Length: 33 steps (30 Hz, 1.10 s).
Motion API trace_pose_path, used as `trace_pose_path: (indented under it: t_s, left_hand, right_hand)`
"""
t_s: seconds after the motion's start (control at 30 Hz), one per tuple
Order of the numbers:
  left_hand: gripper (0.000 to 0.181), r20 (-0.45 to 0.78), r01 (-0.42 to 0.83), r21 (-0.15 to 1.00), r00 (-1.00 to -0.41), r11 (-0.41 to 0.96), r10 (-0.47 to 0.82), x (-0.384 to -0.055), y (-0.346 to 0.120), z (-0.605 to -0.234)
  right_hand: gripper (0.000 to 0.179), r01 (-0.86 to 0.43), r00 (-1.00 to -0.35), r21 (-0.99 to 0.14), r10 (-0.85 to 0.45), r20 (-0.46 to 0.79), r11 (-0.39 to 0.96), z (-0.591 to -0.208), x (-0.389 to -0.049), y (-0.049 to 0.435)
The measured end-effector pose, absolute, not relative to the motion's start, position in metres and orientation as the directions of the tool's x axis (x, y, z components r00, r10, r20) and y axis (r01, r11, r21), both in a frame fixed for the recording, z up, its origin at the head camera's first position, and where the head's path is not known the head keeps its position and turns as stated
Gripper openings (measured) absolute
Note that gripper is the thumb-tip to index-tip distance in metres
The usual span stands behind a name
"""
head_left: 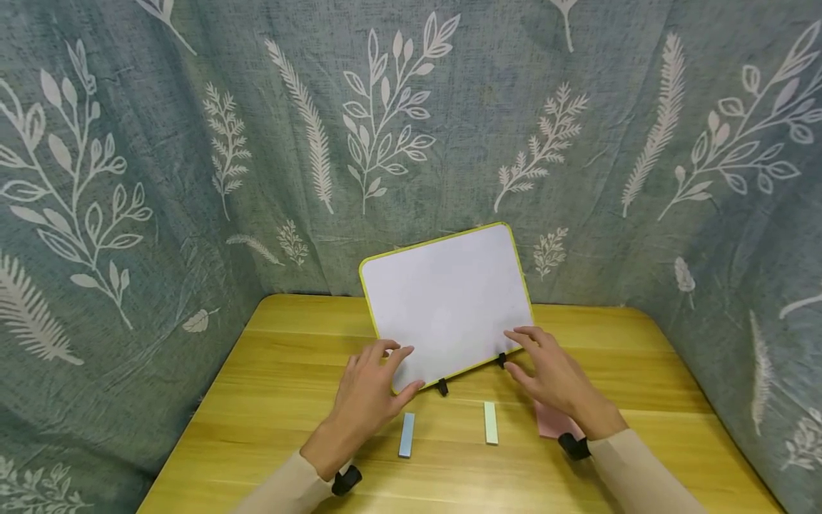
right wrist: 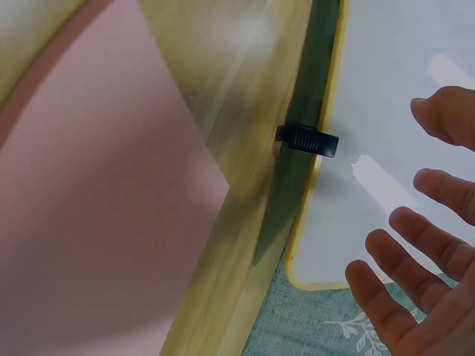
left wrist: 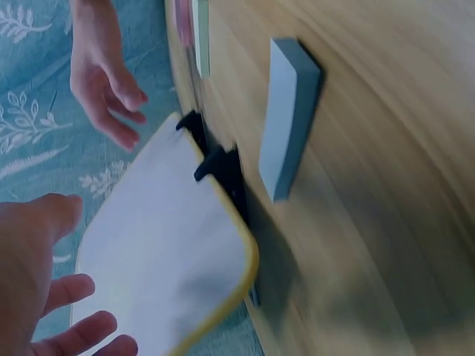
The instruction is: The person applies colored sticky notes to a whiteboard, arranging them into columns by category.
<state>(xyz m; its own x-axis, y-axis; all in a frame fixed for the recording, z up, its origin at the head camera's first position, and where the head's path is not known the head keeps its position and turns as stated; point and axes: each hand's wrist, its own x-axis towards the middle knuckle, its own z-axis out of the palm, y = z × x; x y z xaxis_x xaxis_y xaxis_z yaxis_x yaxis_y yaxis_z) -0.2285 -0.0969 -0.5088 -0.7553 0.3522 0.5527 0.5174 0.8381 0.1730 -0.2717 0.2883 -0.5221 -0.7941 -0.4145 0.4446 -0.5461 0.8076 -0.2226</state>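
Near lower centre of the frame, a blue block and a pale green block lie apart on a wood-grain table. At lower right, a pink sheet is partly hidden by the right wrist. The left hand and right hand flank the lower part of a yellow-edged whiteboard, fingers released and slightly bent; contact cannot be confirmed. The whiteboard stands at centre, slanted, two black feet at its lower edge. Behind hangs a leaf-print curtain.
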Motion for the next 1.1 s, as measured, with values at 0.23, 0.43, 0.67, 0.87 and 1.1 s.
trace_pose_path:
  t_s: [0.23, 0.43, 0.67, 0.87, 1.1]
  left_hand:
    - [0.054, 0.502, 0.568, 0.144, -0.747, 0.81, 0.435, -0.232, -0.074, -0.516]
    - [0.047, 0.435, 0.581, 0.159, -0.767, 0.798, 0.472, -0.238, -0.055, -0.523]
    - [0.041, 0.369, 0.584, 0.205, -0.789, 0.785, 0.491, -0.245, -0.036, -0.528]
    - [0.032, 0.317, 0.575, 0.216, -0.806, 0.789, 0.5, -0.253, -0.023, -0.531]
    - [0.016, 0.279, 0.513, 0.245, -0.85, 0.823, 0.446, -0.26, -0.015, -0.534]
  right_hand:
    - [0.054, -0.635, -0.734, -0.274, -0.455, 0.504, 0.722, -0.554, -0.299, 0.302]
    - [0.048, -0.59, -0.782, -0.285, -0.449, 0.432, 0.755, -0.539, -0.294, 0.291]
    - [0.039, -0.568, -0.801, -0.24, -0.462, 0.38, 0.787, -0.538, -0.298, 0.284]
    - [0.024, -0.572, -0.798, -0.251, -0.46, 0.389, 0.781, -0.544, -0.305, 0.282]
    - [0.017, -0.571, -0.795, -0.264, -0.442, 0.416, 0.777, -0.545, -0.312, 0.277]
